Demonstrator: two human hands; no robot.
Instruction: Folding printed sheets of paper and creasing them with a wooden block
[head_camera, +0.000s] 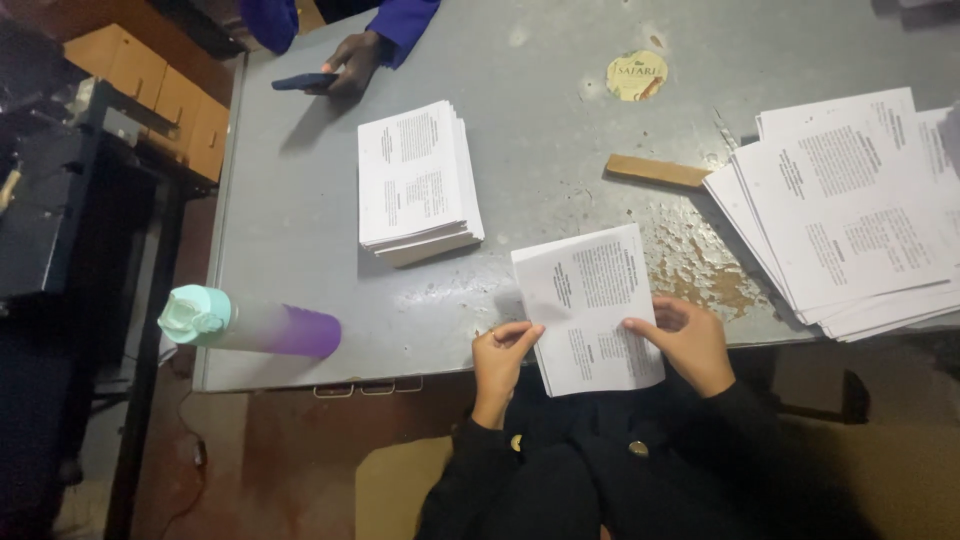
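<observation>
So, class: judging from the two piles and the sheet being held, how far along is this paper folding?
Done: a neat stack of folded sheets sits mid-table. In hand: the left hand and right hand hold one printed sheet at the table edge. Left: a large fanned pile of flat sheets on the right, so much seems to remain.

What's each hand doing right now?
Left hand: closed on the printed sheet, at its left edge.
Right hand: closed on the same sheet's right edge.
</observation>
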